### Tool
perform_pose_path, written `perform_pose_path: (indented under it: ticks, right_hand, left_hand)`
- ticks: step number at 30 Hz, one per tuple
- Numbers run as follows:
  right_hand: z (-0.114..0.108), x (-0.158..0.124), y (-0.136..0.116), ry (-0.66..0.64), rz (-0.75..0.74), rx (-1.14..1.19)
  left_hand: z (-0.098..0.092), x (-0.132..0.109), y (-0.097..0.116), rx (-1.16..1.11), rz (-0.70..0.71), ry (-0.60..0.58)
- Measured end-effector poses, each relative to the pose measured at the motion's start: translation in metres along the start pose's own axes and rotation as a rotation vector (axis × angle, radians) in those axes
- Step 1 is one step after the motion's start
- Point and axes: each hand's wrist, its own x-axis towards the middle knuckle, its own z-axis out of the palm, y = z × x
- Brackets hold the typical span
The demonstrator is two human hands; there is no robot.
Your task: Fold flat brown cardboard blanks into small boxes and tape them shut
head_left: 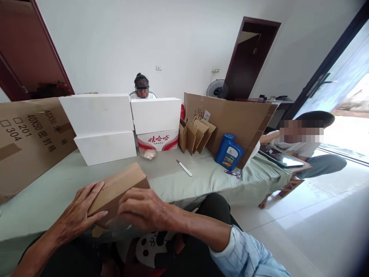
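A brown cardboard box point(123, 184) rests at the front edge of the table, tilted towards me. My left hand point(82, 209) grips its left end, with fingers over the top and the thumb along the near side. Just in front of the box's near side is my right hand point(144, 209), its fingers curled together. Something clear and film-like shows faintly below those fingers, too blurred to name. Beyond the box, a white-handled knife point(184, 168) lies on the green cloth. A crumpled clear plastic bundle point(148, 153) sits by the stacked boxes.
White boxes point(105, 150) are stacked at the back. Flattened cartons point(196, 134) lean beside a large cardboard panel point(230, 119). A blue jug point(229, 152) and purple-handled tool point(232, 174) are at the right. One person point(142, 92) sits behind the boxes, another point(300, 142) at right.
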Motion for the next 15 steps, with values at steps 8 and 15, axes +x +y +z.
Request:
perform_pose_path:
  ticks: [8, 15]
  right_hand:
    - [-0.086, -0.066, 0.093, 0.603, 0.629, -0.019]
    - [-0.150, -0.111, 0.137, 0.776, 0.765, -0.187]
  left_hand:
    - [0.004, -0.006, -0.006, -0.048, -0.082, -0.043]
    - [0.007, -0.008, -0.010, -0.074, -0.088, -0.058]
